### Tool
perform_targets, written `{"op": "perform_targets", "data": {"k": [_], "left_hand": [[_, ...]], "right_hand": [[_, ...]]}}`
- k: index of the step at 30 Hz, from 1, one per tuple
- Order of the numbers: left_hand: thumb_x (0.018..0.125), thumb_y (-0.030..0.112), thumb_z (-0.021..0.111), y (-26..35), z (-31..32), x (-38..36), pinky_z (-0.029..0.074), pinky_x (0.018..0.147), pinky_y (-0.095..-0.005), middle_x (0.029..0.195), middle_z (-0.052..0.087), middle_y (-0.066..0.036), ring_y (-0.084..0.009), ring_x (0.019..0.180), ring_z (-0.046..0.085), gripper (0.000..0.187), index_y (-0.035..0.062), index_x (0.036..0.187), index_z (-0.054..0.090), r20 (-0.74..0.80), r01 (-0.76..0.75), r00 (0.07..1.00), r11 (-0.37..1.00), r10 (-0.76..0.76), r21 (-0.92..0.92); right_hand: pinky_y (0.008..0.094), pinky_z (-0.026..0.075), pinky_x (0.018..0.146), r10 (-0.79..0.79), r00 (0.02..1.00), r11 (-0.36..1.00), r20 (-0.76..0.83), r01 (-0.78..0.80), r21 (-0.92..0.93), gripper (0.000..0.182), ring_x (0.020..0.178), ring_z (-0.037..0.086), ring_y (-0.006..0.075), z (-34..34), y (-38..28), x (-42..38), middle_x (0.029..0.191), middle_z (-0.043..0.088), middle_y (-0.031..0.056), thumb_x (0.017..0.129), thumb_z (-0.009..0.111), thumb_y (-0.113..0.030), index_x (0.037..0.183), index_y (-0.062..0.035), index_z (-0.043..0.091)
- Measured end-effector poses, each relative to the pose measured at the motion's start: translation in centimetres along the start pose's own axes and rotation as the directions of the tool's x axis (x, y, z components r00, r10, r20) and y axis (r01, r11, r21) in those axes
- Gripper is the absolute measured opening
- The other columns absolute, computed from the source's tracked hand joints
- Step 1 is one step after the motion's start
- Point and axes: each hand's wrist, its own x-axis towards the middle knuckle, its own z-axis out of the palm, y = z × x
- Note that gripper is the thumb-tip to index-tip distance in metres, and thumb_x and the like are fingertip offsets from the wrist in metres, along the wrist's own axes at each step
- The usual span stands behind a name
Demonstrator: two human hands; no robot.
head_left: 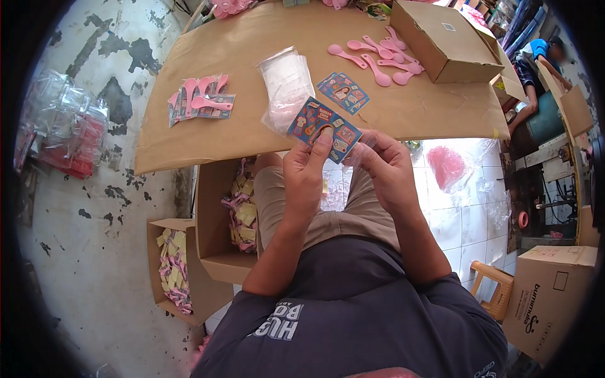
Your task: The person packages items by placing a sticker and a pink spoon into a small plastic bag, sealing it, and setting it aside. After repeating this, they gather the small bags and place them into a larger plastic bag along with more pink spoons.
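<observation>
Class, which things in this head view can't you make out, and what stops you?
All in the head view:
- Left hand: fingertips hidden behind the printed card.
- Smallest lettering on that card: too small to read.
- Inside of the cardboard box on the table: hidden by its cardboard.
- Pink bundle at the far left: cut off by the top edge.

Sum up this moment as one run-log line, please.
left hand: holds blue printed card | right hand: at card's right end | clear bags: on table | loose pink spoons: beside cardboard box
</observation>
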Motion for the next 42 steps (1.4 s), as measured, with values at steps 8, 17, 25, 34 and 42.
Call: {"op": "perform_targets", "data": {"k": [8,17,25,34,42], "left_hand": [[0.106,0.013,0.056,0.0,-0.6,0.2,0.053,0.097,-0.0311,0.13,0.067,-0.014,-0.0146,0.112,0.066,0.031,-0.0046,0.131,0.063,0.034,0.007,0.999,1.0,-0.007,0.013],[0.102,0.002,0.053,0.4,-0.4,0.4,0.05,0.104,-0.0369,0.143,0.058,-0.02,-0.0238,0.127,0.06,0.044,-0.0038,0.146,0.049,0.045,-0.021,0.999,0.999,0.022,-0.032],[0.103,0.006,0.046,2.1,-1.3,1.3,0.05,0.11,-0.0483,0.147,0.05,-0.028,-0.0355,0.132,0.057,0.061,0.015,0.161,0.027,0.095,-0.052,0.992,0.946,0.086,-0.319],[0.106,0.012,0.049,1.4,-0.1,0.4,0.056,0.101,-0.0457,0.129,0.064,-0.021,-0.0299,0.115,0.068,0.056,0.0078,0.158,0.03,0.149,0.018,0.988,0.934,0.038,-0.357],[0.107,0.015,0.053,0.5,-0.2,0.4,0.059,0.083,-0.0382,0.105,0.066,-0.012,-0.022,0.091,0.069,0.044,0.0009,0.147,0.043,0.089,0.026,0.996,0.946,0.003,-0.322]], "right_hand": [[0.0301,0.059,0.084,0.044,0.999,0.994,0.014,-0.045,0.096,0.03,0.091,0.07,0.0125,0.3,-0.3,-0.3,0.102,0.073,0.0086,0.102,0.065,-0.016,0.122,0.0057,0.066],[0.0277,0.063,0.073,0.067,0.997,0.997,-0.034,-0.066,0.048,0.022,0.087,0.072,0.0116,1.1,0.9,-0.4,0.098,0.074,0.0089,0.1,0.067,-0.013,0.114,0.0041,0.066],[0.029,0.064,0.073,0.152,0.988,0.986,0.032,-0.154,0.07,0.023,0.088,0.072,0.0144,2.4,1.3,-1.4,0.1,0.073,0.01,0.101,0.065,-0.011,0.117,0.0056,0.063],[0.0258,0.061,0.061,0.118,0.993,0.989,-0.019,-0.119,-0.087,0.015,0.072,0.07,0.0113,2.1,1.2,-1.1,0.088,0.068,0.0069,0.096,0.07,-0.01,0.1,-0.0005,0.059],[0.0241,0.049,0.058,-0.349,0.918,0.86,-0.19,0.233,-0.453,0.026,0.075,0.059,0.0098,2.7,2.4,-1.3,0.097,0.062,0.0054,0.084,0.08,-0.003,0.102,-0.0011,0.061]]}}
